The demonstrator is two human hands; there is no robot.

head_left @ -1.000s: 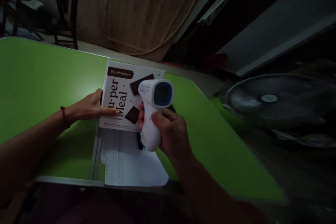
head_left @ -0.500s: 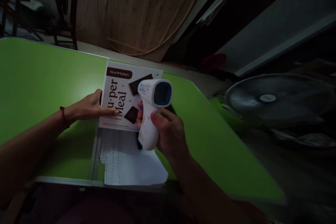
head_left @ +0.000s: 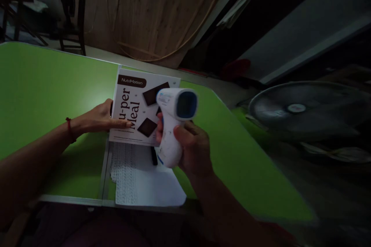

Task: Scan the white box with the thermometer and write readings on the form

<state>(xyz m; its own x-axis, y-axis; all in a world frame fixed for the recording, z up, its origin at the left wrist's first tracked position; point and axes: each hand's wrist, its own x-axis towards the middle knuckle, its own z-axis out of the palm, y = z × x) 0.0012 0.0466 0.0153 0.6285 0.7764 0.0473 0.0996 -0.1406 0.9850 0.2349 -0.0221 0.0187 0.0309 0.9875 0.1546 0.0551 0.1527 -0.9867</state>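
My left hand (head_left: 107,117) grips the left edge of a white box (head_left: 127,135) printed "NutriMotion" and "Meal", its thumb lying across the front and its other fingers hidden behind. In my right hand (head_left: 194,146) is a white and blue infrared thermometer (head_left: 171,139), held by its handle in front of the box's right side. Its dark display end faces me. Beneath the box lies a sheet of white paper (head_left: 156,189) with a patterned, lace-like strip (head_left: 124,177). A thin black object (head_left: 154,156) rests on the paper; I cannot make out its kind.
The green table (head_left: 58,81) has a metal-edged seam left of the paper. A large round fan (head_left: 313,112) stands beyond its right edge. Past the far edge are a dark chair (head_left: 78,27) and a wooden panel (head_left: 162,11).
My right hand has moved slightly to the right with the thermometer, uncovering more of the box front and the black object. My left hand and the box have barely moved.
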